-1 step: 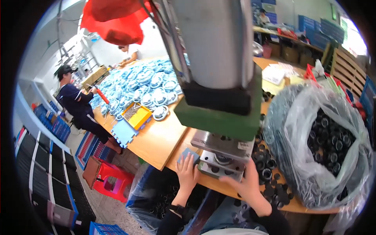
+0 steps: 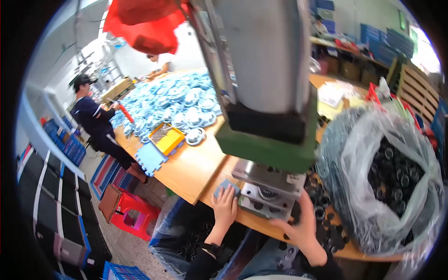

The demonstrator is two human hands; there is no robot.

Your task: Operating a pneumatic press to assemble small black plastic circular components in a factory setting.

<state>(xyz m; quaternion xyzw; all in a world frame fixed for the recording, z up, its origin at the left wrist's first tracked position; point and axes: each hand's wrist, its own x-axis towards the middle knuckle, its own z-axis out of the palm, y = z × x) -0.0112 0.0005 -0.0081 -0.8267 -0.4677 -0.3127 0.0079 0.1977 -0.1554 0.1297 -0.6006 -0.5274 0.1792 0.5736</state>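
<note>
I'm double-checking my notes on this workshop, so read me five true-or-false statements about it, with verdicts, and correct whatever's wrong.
1. The clear plastic bag holds dark round parts. True.
2. The right hand is inside that bag. False: it is beside the right end of the metal plates.
3. The left hand is at a small blue-grey block. True.
4. The yellow tray sits on the floor. False: it is on the wooden table, near the pile of light-blue pieces.
5. A red stool stands on the floor. True.
</note>
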